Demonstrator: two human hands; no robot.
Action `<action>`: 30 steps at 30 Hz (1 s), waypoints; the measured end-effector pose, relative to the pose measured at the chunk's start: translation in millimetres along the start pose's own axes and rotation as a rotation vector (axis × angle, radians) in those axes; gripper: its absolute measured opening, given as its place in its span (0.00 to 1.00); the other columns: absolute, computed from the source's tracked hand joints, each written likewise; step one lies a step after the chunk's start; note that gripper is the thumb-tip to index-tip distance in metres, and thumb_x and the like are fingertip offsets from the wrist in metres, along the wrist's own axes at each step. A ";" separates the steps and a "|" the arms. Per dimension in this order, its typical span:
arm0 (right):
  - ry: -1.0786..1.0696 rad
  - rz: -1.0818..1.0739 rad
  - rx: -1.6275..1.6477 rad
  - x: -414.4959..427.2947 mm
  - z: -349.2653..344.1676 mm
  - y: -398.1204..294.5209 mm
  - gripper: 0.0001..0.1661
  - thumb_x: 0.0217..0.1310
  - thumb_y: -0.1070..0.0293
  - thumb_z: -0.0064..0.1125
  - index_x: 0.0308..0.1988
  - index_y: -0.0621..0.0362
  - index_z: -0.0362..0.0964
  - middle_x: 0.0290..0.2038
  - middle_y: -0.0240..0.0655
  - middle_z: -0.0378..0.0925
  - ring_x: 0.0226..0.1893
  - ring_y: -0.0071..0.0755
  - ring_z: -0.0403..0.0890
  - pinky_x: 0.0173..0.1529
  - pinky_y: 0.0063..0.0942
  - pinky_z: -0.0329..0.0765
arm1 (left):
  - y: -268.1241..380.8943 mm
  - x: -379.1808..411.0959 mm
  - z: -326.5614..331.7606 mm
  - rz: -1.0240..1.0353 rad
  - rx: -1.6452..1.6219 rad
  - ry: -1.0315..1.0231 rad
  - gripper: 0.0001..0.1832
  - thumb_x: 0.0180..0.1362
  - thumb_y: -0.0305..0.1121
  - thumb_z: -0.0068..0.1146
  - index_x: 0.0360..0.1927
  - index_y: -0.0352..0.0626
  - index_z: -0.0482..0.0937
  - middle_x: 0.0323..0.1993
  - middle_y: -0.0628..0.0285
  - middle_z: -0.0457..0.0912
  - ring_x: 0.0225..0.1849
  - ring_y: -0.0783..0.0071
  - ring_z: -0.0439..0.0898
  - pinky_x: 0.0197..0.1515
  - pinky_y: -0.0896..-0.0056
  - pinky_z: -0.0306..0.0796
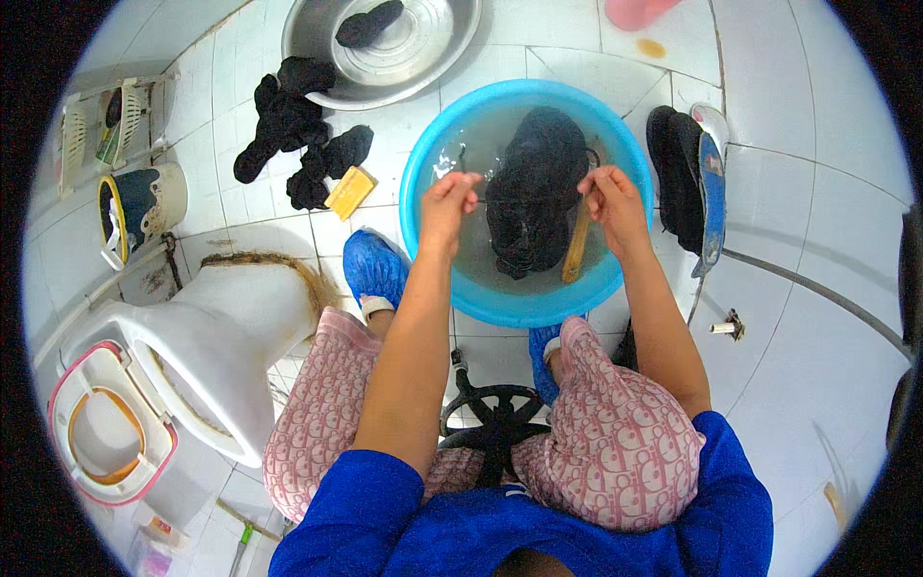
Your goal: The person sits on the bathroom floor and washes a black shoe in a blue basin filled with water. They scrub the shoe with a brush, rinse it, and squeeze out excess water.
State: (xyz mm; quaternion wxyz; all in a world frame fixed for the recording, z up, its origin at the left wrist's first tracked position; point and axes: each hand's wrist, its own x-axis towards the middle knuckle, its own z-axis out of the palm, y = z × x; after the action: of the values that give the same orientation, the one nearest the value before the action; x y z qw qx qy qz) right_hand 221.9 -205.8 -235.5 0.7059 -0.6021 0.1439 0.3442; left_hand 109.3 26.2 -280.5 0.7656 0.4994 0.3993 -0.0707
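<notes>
A blue plastic basin (425, 144) of cloudy water stands on the tiled floor before me. In it lies a black fabric shoe (544, 173), its sole not seen. My left hand (451, 205) and my right hand (609, 205) are raised over the basin on either side of the shoe, each pinching a part of a thin dark lace (523, 201) that runs across the shoe. Loose dark ends show above both hands. A yellowish brush handle (575, 249) leans in the water just left of my right hand.
Black wet fabric pieces (288, 115) and a yellow soap bar (350, 192) lie left of the basin. Behind is a metal basin (461, 43) holding a black piece. Dark insoles (674, 180) and a blue one (710, 195) stand at the right wall. A toilet (209, 310) is at left.
</notes>
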 end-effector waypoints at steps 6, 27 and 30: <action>-0.241 -0.254 -0.414 -3.8 55.1 -35.8 0.11 0.61 0.63 0.55 0.37 0.58 0.74 0.32 0.30 0.77 0.26 0.18 0.73 0.30 0.18 0.71 | 18.3 -5.0 39.4 0.471 0.694 -0.286 0.10 0.58 0.35 0.57 0.38 0.40 0.81 0.28 0.67 0.77 0.29 0.81 0.72 0.32 0.77 0.67; -0.383 -0.169 -0.932 -28.7 33.3 -77.0 0.11 0.58 0.63 0.57 0.33 0.60 0.76 0.25 0.36 0.75 0.26 0.27 0.75 0.32 0.26 0.71 | 30.0 -5.7 22.0 0.012 0.140 -0.285 0.09 0.60 0.34 0.54 0.39 0.42 0.80 0.33 0.68 0.80 0.32 0.83 0.73 0.39 0.81 0.67; -0.263 -0.452 -0.874 -1.3 22.6 -41.3 0.11 0.57 0.63 0.57 0.36 0.58 0.77 0.30 0.39 0.78 0.32 0.36 0.79 0.38 0.30 0.74 | 28.4 -4.7 20.8 0.041 0.165 -0.370 0.08 0.58 0.31 0.55 0.39 0.42 0.80 0.33 0.69 0.79 0.36 0.82 0.74 0.42 0.79 0.67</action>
State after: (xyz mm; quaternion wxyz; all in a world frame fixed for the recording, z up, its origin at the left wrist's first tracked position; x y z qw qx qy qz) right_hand 243.4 -186.4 -198.4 0.4571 -0.8088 -0.2372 0.2839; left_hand 131.7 21.7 -253.3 0.7836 0.5470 0.2345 -0.1784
